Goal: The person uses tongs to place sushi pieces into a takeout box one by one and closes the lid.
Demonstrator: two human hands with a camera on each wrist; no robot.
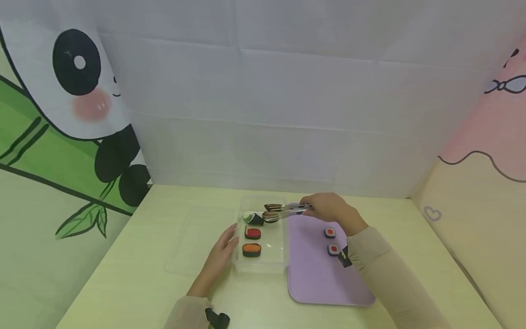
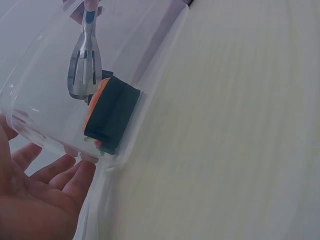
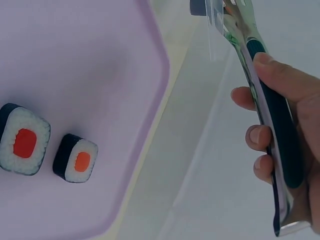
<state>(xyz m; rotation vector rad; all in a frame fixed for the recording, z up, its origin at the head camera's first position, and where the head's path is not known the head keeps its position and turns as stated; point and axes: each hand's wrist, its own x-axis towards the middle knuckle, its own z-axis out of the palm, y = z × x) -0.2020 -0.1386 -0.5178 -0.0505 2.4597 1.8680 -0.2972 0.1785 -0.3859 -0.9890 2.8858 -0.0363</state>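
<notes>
My right hand (image 1: 328, 208) grips metal tongs (image 3: 275, 110) with dark handle grips. The slotted tong heads are parted over the clear plastic box (image 1: 273, 249), beside a dark-wrapped sushi piece with a green-white top (image 1: 253, 219). Whether the tongs touch that piece I cannot tell. In front of it sit a red-topped sushi (image 1: 252, 233) and an orange-topped sushi (image 1: 251, 250), lined up along the box's left side. My left hand (image 1: 222, 251) rests against the box's left wall, its fingers loosely extended, as the left wrist view shows.
To the box's right lies a purple tray (image 1: 316, 283) bearing two sushi rolls, one with a red-orange centre (image 1: 330, 232) and one with a red centre (image 1: 334, 249). A transparent lid (image 1: 189, 246) lies flat left of the box. A white sheet (image 1: 287, 114) hangs behind the table.
</notes>
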